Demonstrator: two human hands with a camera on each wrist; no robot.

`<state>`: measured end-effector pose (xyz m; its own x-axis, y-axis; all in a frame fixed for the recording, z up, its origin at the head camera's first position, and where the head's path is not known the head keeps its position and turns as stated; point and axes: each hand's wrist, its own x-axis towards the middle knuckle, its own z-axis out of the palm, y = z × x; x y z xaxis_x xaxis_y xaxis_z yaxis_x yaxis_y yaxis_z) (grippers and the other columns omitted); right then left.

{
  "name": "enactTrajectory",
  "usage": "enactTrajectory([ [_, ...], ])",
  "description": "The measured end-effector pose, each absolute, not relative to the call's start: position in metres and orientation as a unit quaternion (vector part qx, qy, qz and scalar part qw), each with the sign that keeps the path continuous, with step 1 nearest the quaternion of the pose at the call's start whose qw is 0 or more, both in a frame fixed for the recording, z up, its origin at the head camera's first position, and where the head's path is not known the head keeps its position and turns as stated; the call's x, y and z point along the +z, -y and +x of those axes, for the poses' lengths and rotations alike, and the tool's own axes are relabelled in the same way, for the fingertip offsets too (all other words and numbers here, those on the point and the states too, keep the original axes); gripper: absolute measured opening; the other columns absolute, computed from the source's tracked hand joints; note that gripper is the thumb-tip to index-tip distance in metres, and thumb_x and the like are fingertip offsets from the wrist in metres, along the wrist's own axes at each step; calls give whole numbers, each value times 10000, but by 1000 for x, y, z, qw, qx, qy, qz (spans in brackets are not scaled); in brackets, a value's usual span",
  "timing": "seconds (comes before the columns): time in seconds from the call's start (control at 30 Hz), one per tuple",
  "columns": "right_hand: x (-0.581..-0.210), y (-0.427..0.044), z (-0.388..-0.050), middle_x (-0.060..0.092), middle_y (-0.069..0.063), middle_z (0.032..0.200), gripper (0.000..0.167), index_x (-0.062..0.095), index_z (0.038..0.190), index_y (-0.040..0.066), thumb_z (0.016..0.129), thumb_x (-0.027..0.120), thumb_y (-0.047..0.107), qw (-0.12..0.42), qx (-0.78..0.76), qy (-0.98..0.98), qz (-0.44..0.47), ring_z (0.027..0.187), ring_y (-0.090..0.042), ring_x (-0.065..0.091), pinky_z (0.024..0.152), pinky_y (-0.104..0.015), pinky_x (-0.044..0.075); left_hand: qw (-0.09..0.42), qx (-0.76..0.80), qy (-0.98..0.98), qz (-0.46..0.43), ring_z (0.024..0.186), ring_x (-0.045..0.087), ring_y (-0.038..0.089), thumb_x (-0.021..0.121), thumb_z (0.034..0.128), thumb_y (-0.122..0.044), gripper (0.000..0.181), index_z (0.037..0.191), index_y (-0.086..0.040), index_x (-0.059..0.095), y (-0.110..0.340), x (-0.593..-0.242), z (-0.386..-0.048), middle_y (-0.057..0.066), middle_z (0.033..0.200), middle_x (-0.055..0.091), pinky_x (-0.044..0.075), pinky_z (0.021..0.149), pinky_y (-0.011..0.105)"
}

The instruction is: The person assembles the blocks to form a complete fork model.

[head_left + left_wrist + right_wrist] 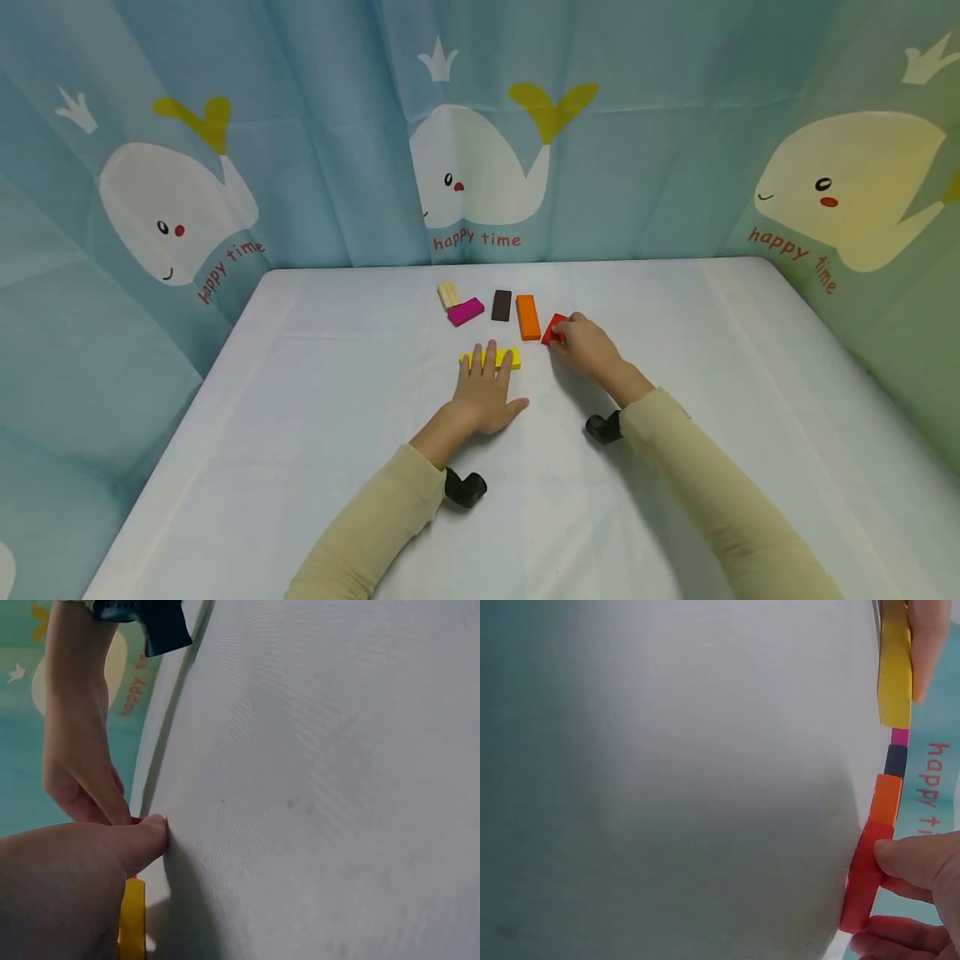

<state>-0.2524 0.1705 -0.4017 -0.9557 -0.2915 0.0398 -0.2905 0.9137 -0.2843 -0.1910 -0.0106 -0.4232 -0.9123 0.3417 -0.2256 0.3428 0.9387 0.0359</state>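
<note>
A yellow block (pixel 516 359) lies crosswise on the white table, and my left hand (pixel 483 396) rests over it with fingers spread and straight. In the right wrist view the yellow block (pixel 895 682) shows beside a left finger. My right hand (pixel 588 348) pinches a red block (pixel 553 328) between thumb and fingers, right of an orange block (pixel 528 317). The right wrist view shows the right thumb on the red block (pixel 864 889). In the left wrist view the left hand (pixel 75 881) hides most of the yellow block (pixel 132 919).
Behind the hands lie a dark brown block (pixel 502 305), a magenta block (pixel 466 312) and a cream block (pixel 448 295), the last two touching. A blue curtain (pixel 337 167) with whale prints hangs along the back edge of the table (pixel 300 400).
</note>
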Motion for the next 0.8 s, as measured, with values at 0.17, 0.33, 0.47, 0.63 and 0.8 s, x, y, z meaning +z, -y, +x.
enactTrajectory([
  [0.17, -401, -172, -245, 532, -167, 862, 228, 655, 1015, -41, 834, 668, 98, -18, -145, -975, -170, 737, -271, 513, 732, -369, 504, 113, 4, -977, 180, 1372, -11, 354, 363, 912, -580, 790, 1488, -116, 85, 12, -422, -189, 169, 1519, -19, 30, 1082, 501],
  [0.33, -402, -172, -240, 536, -165, 844, 206, 663, 978, -43, 814, 684, 81, -28, -135, -973, -183, 715, -270, 517, 714, -375, 509, 119, 10, -976, 185, 1370, -31, 353, 361, 916, -575, 783, 1488, -120, 80, 13, -422, -189, 168, 1518, -34, 20, 1083, 495],
  [0.47, -404, -171, -238, 549, -176, 886, 235, 661, 1010, -44, 822, 685, 96, -22, -129, -975, -180, 756, -282, 528, 755, -393, 505, 123, 13, -974, 190, 1369, -41, 354, 357, 921, -567, 772, 1489, -122, 80, 15, -422, -189, 167, 1518, -37, 16, 1083, 493],
  [0.63, -402, -170, -235, 565, -185, 932, 253, 664, 1042, -37, 827, 686, 95, -15, -127, -974, -190, 800, -288, 540, 795, -403, 498, 124, 19, -973, 193, 1369, -42, 352, 365, 921, -562, 768, 1489, -127, 84, 17, -422, -190, 163, 1519, -38, 13, 1083, 493],
  [0.8, -400, -170, -230, 585, -178, 912, 261, 670, 1041, -38, 812, 700, 84, -12, -128, -971, -203, 788, -282, 549, 793, -399, 502, 126, 26, -972, 199, 1372, -34, 344, 385, 924, -543, 757, 1490, -138, 88, 18, -420, -190, 151, 1522, -31, 21, 1084, 486],
])
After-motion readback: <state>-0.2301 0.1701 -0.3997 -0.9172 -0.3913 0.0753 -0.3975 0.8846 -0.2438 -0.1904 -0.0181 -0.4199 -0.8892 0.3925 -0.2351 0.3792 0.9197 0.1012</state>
